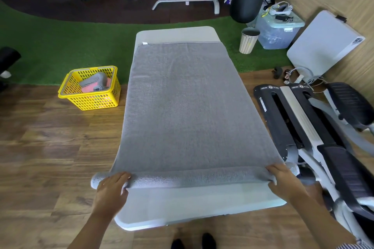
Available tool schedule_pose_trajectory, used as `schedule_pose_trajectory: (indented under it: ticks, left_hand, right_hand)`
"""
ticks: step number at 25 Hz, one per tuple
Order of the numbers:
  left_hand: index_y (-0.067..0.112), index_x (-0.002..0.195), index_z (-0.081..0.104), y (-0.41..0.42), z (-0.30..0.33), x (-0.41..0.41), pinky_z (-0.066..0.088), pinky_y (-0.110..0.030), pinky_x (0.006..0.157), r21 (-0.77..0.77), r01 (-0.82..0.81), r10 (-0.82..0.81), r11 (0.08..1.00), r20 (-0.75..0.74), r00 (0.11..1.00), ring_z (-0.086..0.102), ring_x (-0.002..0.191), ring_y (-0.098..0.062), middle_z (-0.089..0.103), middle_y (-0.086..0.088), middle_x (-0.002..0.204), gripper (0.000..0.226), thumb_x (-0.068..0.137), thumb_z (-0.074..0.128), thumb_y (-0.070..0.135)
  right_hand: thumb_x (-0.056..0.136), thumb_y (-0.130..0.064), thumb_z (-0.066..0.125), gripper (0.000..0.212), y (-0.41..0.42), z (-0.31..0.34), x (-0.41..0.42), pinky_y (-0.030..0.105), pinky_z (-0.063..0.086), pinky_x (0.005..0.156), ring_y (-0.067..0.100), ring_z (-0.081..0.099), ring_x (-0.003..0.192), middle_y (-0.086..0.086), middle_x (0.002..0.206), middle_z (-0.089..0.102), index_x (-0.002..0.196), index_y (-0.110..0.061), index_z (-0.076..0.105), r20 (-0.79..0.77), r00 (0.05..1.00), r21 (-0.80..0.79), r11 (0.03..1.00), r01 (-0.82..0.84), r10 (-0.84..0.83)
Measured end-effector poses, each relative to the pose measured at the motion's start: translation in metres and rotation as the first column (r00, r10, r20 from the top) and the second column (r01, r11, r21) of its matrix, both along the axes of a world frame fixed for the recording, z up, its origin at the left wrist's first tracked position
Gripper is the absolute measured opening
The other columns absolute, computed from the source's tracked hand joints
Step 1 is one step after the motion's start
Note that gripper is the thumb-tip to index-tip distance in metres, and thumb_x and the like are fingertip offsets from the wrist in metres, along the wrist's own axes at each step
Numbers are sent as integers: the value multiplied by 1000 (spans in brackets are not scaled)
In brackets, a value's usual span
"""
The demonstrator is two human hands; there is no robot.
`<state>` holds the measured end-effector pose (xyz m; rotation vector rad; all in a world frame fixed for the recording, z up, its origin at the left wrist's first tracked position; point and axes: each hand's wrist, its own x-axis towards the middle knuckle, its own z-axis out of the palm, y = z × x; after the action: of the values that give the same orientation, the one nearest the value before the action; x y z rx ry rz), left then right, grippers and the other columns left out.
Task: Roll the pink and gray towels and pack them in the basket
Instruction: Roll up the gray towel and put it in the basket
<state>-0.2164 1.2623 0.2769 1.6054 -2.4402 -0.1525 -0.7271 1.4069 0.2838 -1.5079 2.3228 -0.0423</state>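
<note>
A large gray towel [182,103] lies spread along a white folding table [202,204], its near end turned into a thin roll [192,177] across the table's width. My left hand [112,185] rests on the roll's left end with fingers curved over it. My right hand [283,178] lies on the roll's right end, fingers bent over the cloth. On the floor to the left stands a yellow basket [89,101] that holds rolled pink and gray towels [95,84].
An exercise machine [303,127] with black pedals stands close along the table's right side. A bin [248,40], a plastic storage box [279,30] and a folded white table [323,44] stand at the back right. Gym benches line the far side.
</note>
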Motion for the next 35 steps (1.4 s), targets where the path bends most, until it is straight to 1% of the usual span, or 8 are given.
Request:
schedule_pose_trajectory:
  ticks: [4, 6, 8, 12, 18, 25, 30, 35]
  left_hand:
    - [27, 81, 57, 2, 8, 0, 42, -43, 67, -5, -21, 21, 1000, 74, 997, 60, 48, -20, 65, 11, 62, 26, 67, 36, 27]
    - [27, 83, 48, 2, 6, 4, 44, -43, 66, -35, -12, 13, 999, 51, 999, 56, 43, -21, 63, 12, 56, 20, 67, 36, 29]
    - [29, 88, 53, 0, 7, 5, 49, -46, 66, -29, -26, 27, 999, 22, 999, 62, 51, -22, 66, 13, 67, 24, 66, 44, 26]
    - [14, 85, 63, -3, 7, -2, 50, -41, 61, -50, -38, 36, 998, -45, 998, 65, 66, -24, 65, 5, 81, 25, 70, 45, 18]
    - [16, 94, 68, -1, 4, -5, 54, -49, 73, 112, -57, 51, 992, 58, 997, 68, 75, -23, 69, 7, 81, 44, 51, 68, 29]
    - [29, 74, 52, 8, 10, -1, 39, -36, 63, 125, -32, 27, 992, 42, 999, 62, 54, -20, 60, 12, 57, 18, 63, 39, 36]
    - [18, 96, 67, 4, 5, 16, 50, -46, 78, 96, -22, 17, 995, 52, 998, 56, 93, -12, 66, 7, 98, 42, 70, 44, 42]
    - [19, 100, 67, 8, 3, 20, 54, -49, 80, 106, -11, 7, 994, 37, 999, 58, 94, -17, 68, 5, 100, 44, 65, 50, 40]
  right_hand:
    - [76, -13, 56, 10, -2, 13, 2, 29, 39, 67, 24, 56, 80, 1, 76, 59, 71, -22, 59, -25, 1000, 53, 999, 14, -13]
    - [78, -24, 51, 18, -4, 19, 3, 28, 38, 66, 22, 57, 77, -7, 69, 53, 62, -29, 46, -88, 996, 160, 987, 15, -1]
    - [75, -27, 54, 4, -4, 19, 0, 30, 45, 69, 21, 61, 84, -7, 83, 58, 76, -30, 57, -152, 988, 127, 992, 10, 9]
    - [64, 1, 71, 22, -1, 4, -8, 33, 47, 60, 29, 62, 74, 5, 82, 62, 81, -11, 66, -69, 997, -142, 989, -31, 22]
    - [69, -4, 65, 23, -2, 5, -3, 30, 44, 78, 27, 54, 90, 6, 91, 61, 92, -6, 67, 67, 997, -87, 996, -22, 27]
    - [81, -10, 55, 15, -1, 8, -9, 24, 40, 70, 22, 58, 86, 5, 87, 64, 89, -7, 67, 87, 996, 24, 999, -26, 24]
    - [77, -6, 63, 32, -1, 11, -14, 33, 44, 81, 27, 55, 99, 3, 108, 58, 108, -10, 63, 15, 1000, -135, 991, -20, 22]
    - [81, -3, 61, 32, 5, 12, -9, 36, 45, 90, 31, 54, 108, 5, 115, 59, 112, -7, 64, 58, 998, -134, 990, 47, -39]
